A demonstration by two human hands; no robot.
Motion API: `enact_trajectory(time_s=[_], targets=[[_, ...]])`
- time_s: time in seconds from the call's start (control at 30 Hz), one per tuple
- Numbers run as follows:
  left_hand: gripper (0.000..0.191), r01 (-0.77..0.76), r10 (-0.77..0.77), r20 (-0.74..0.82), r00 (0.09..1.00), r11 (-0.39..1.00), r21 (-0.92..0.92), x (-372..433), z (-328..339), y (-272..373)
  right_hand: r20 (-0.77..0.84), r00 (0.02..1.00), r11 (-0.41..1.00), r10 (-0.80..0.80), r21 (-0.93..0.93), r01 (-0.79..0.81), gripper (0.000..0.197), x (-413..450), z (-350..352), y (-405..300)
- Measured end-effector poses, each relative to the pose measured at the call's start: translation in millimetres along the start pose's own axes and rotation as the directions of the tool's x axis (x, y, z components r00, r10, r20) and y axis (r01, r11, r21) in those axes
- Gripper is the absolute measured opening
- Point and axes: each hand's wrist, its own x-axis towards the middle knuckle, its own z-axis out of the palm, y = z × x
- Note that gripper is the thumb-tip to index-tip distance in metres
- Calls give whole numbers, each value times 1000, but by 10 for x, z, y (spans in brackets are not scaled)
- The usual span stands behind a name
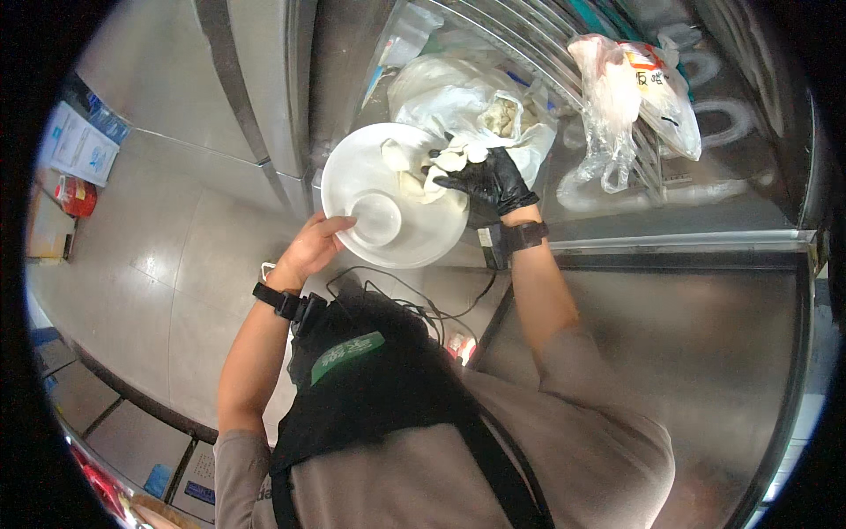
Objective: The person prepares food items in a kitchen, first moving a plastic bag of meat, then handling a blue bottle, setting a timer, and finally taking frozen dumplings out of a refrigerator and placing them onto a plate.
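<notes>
My bare left hand grips the rim of a round white plate, with its thumb on top. A small translucent round dish appears to sit in the plate close to that thumb. My right hand, in a black glove, is over the plate's far right side. Several pale, floppy pieces that look like dumplings lie in and around its fingers, some over the plate. Just beyond, an opened white plastic bag shows more pale pieces in its mouth.
The bag lies inside an open steel refrigerator cabinet, beside a wire rack. Two plastic food bags rest on the rack at right. An open steel door stands at my right. Black cables hang before my apron. A red-labelled jar is far left.
</notes>
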Motion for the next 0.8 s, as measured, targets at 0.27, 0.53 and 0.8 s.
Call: enact_trajectory(time_s=[0.27,0.53,0.8], targets=[[37,3,-3,-5,1000,999,40,-7,-25,-11,56,997,963,-61,265,44,43,-152,202,-491],[40,9,-10,10,1000,997,77,108,-111,-38,324,867,340,379,823,-456,44,-292,232,-405],[46,16,-15,-26,1000,999,52,-70,-390,-88,-46,861,740,506,536,-406,23,-318,-757,-217]])
